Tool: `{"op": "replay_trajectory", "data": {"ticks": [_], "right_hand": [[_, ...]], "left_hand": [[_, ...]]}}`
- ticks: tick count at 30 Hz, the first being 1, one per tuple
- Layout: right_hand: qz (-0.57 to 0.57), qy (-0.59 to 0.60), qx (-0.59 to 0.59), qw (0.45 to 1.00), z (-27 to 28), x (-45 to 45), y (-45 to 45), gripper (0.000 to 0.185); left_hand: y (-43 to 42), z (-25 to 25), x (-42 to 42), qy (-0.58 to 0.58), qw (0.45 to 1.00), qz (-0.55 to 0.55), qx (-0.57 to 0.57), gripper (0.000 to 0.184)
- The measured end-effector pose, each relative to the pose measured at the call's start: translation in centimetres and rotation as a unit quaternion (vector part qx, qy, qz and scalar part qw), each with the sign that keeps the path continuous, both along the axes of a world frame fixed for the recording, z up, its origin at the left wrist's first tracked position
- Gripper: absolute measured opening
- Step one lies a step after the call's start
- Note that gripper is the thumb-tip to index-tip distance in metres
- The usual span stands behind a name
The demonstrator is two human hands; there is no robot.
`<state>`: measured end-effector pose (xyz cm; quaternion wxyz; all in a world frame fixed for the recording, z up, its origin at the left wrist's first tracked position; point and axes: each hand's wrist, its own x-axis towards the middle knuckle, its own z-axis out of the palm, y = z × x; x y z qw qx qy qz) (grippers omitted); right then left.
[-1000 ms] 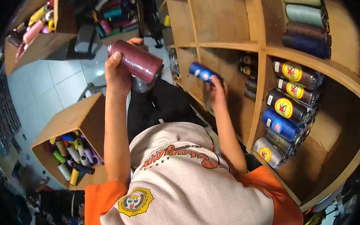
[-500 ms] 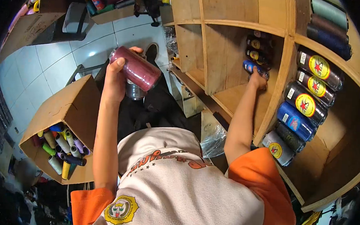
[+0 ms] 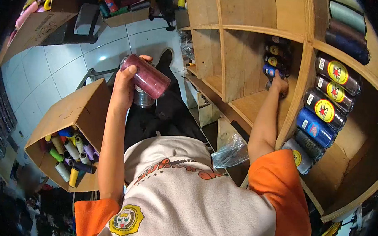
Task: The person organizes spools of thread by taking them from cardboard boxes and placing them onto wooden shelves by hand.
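My left hand [image 3: 125,84] is closed around a maroon thread spool [image 3: 151,77] in clear wrap, held above my lap. Just below it is a dark spool in shiny clear wrap [image 3: 143,99]; whether the same hand supports it I cannot tell. My right hand [image 3: 279,83] reaches into a shelf compartment, fingers curled on a dark thread spool [image 3: 268,85], mostly hidden by the hand. Against its fingertips lies a blue spool [image 3: 269,70], and dark spools with yellow labels [image 3: 274,61] lie in a row beyond.
The wooden shelf [image 3: 307,60] divides this compartment from one with several labelled spools [image 3: 326,112]. To my left stands an open cardboard box [image 3: 75,106] of mixed thread cones [image 3: 72,150]. More boxes of thread [image 3: 121,16] are at the back. A plastic bag [image 3: 231,151] hangs below the shelf.
The view has shifted slightly, so the shelf appears further right. My right hand now sits lower against the blue spool, with a dark spool showing beneath. The left hand keeps the maroon spool.
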<state>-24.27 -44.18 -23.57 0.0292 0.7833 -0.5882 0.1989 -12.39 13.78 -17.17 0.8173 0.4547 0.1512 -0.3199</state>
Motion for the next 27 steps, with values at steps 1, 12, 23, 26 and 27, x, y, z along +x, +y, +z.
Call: {"op": "replay_trajectory", "data": {"ticks": [1, 12, 23, 26, 27], "right_hand": [[0.002, -0.018, 0.008, 1.0, -0.2, -0.2, -0.6, 0.053], [0.293, -0.088, 0.375, 0.875, 8.2, 4.6, 20.7, 0.031], [0.289, -0.15, 0.787, 0.525, 13.9, 4.2, 35.6, 0.05], [0.148, -0.348, 0.849, 0.369, 14.1, 3.3, 35.8, 0.041], [0.144, -0.35, 0.843, 0.382, 13.8, 3.1, 35.9, 0.042]], "left_hand": [[0.1, 0.0, -0.1, -0.002, 1.0, -0.002, -0.002, 0.064], [-1.8, 0.8, -0.7, -0.019, 0.996, -0.089, 0.008, 0.061], [-5.0, 3.9, -1.7, -0.04, 0.984, -0.155, 0.074, 0.059], [-4.8, 3.3, -2.2, -0.128, 0.954, -0.253, 0.101, 0.07], [-4.8, 3.8, -2.3, -0.166, 0.939, -0.276, 0.119, 0.073]]}}
